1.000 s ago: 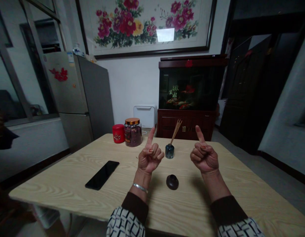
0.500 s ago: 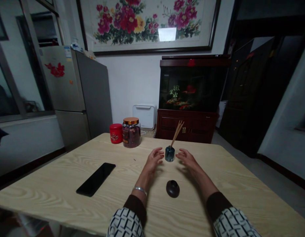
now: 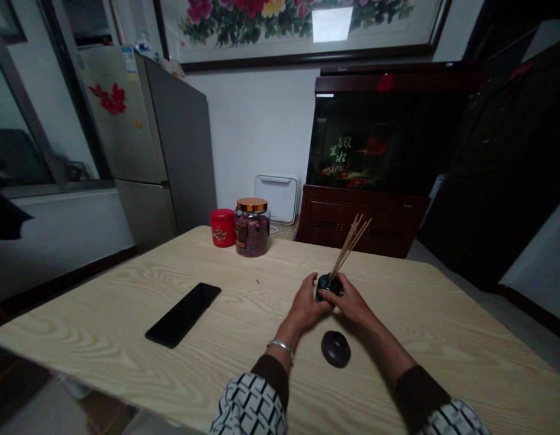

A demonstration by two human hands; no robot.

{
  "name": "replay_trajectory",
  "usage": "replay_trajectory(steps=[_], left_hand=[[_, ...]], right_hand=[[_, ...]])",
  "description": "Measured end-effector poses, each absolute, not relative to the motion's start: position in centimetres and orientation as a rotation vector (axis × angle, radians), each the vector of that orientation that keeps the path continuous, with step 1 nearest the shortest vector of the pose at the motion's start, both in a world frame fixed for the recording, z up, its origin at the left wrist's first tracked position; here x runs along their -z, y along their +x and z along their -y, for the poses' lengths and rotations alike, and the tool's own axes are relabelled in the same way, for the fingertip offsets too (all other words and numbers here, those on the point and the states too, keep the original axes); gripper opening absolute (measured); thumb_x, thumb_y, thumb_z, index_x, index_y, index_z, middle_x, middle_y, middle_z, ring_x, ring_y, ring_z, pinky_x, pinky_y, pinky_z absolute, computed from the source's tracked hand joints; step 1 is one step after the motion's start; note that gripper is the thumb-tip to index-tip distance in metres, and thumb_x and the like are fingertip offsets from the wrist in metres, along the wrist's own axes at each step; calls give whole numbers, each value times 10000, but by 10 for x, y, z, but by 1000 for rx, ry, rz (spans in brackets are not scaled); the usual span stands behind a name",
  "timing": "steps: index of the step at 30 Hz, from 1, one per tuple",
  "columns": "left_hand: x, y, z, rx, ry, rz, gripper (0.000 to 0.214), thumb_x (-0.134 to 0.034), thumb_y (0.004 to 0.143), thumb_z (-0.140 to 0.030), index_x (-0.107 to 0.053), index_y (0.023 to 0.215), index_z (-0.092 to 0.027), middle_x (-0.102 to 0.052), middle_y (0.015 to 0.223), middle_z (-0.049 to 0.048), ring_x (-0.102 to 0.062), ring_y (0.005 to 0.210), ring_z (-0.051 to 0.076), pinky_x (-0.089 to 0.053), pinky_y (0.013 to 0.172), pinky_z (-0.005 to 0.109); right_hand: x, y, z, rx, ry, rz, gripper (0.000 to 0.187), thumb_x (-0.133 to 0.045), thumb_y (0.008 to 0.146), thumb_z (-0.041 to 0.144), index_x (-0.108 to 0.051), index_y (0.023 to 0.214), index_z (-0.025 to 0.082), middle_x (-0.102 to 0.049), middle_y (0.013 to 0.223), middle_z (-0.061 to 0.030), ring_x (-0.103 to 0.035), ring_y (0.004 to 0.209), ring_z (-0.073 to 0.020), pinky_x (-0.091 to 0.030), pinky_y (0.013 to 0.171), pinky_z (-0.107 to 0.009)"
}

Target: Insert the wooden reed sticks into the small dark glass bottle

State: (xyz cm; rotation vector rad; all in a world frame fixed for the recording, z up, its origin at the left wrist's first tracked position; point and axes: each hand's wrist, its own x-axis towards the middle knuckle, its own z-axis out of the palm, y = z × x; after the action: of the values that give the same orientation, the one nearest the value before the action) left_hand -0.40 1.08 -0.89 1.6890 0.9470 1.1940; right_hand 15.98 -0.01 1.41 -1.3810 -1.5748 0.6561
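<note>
So both hands are wrapped around a small dark blue glass diffuser bottle (image 3: 328, 286) here: the left hand (image 3: 304, 302) cups it from one side and the right hand (image 3: 347, 304) comes across from the other, fingers closed on it, a proper two-handed hold. The bottle sits between them near the middle of a pale wood-grain table (image 3: 125, 314), though I can't tell if it's resting on the top or just off it. As far as things stand, the thin wooden reed sticks (image 3: 352, 244) are in the bottle, fanning up and to the right, while the dark brown round lidded pot (image 3: 336, 348) sits on the table just below the hands, untouched. Further off are a black smartphone (image 3: 183, 314), a copper-lidded glass jar of dried rosebuds (image 3: 252, 226) and a red tin (image 3: 223, 228).
</note>
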Motion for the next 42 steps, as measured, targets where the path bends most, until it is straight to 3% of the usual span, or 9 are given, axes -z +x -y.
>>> replay_trajectory(steps=[5, 8, 14, 19, 23, 27, 32, 36, 42], left_hand=[[-3, -5, 5, -1071, 1690, -846, 660, -794, 650, -221, -549, 1260, -166, -678, 1107, 81, -625, 1007, 244, -492, 917, 354], [-7, -8, 10, -1063, 1724, -863, 610, -828, 642, -260, -580, 1190, -157, -681, 1054, 72, -620, 959, 229, -493, 860, 332], [-4, -11, 10, -1097, 1721, -873, 682, -886, 609, -349, -589, 1194, -160, -683, 1037, 79, -628, 940, 233, -497, 839, 351], [-2, -10, 9, -1101, 1701, -870, 692, -894, 589, -322, -598, 1194, -163, -682, 1037, 83, -631, 950, 241, -510, 864, 376], [-1, -11, 8, -1102, 1713, -850, 695, -886, 605, -353, -592, 1204, -159, -680, 1039, 86, -629, 956, 243, -510, 879, 386], [-1, -11, 7, -1096, 1728, -849, 696, -883, 614, -347, -589, 1217, -165, -676, 1056, 92, -627, 970, 248, -503, 892, 396], [-7, -11, 10, -1070, 1745, -904, 701, -884, 593, -345, -598, 1204, -154, -677, 1028, 86, -621, 955, 245, -494, 892, 385], [-8, -12, 11, -1079, 1757, -893, 685, -867, 612, -341, -590, 1214, -169, -675, 1047, 61, -615, 973, 230, -484, 886, 342], [-5, -14, 10, -1077, 1729, -831, 659, -837, 646, -320, -581, 1234, -169, -674, 1077, 68, -614, 977, 224, -480, 855, 316]], right_hand=[[-30, 131, 19, -662, -1227, 1479, 495, -594, 846, 625, -651, 1122, 218, -663, 1240, -118, -597, 1183, -282, -468, 984, -415], [-66, 119, 15, -656, -1085, 1353, 500, -483, 900, 663, -651, 831, 198, -721, 1009, -116, -661, 1015, -259, -480, 947, -412], [-137, 188, 21, -420, -1274, 1259, 429, -441, 915, 636, -526, 788, 236, -510, 576, 21, -527, 500, -163, -436, 549, -311], [-82, 251, 68, 42, -2285, 1840, 283, -446, 931, 427, -597, 798, 228, -690, 802, -102, -649, 765, -272, -415, 658, -366], [-26, 260, 104, 109, -2402, 1986, 314, -357, 974, 408, -595, 1034, 212, -711, 987, -136, -679, 880, -295, -433, 698, -385], [-30, 248, 119, 248, -2291, 2044, 345, -402, 953, 464, -634, 958, 209, -669, 1027, -146, -647, 958, -320, -449, 757, -416], [-66, 191, 129, -198, -1897, 2093, 377, -511, 901, 545, -656, 1136, 288, -654, 1180, -89, -653, 991, -281, -480, 807, -389], [-69, 145, 131, -464, -1681, 2346, 623, -719, 743, 446, -578, 1328, 288, -605, 1316, -112, -592, 1170, -337, -453, 956, -442], [-87, 154, 108, -751, -1412, 2099, 575, -782, 688, 332, -593, 1228, 287, -654, 1094, -53, -620, 951, -253, -488, 845, -393]])
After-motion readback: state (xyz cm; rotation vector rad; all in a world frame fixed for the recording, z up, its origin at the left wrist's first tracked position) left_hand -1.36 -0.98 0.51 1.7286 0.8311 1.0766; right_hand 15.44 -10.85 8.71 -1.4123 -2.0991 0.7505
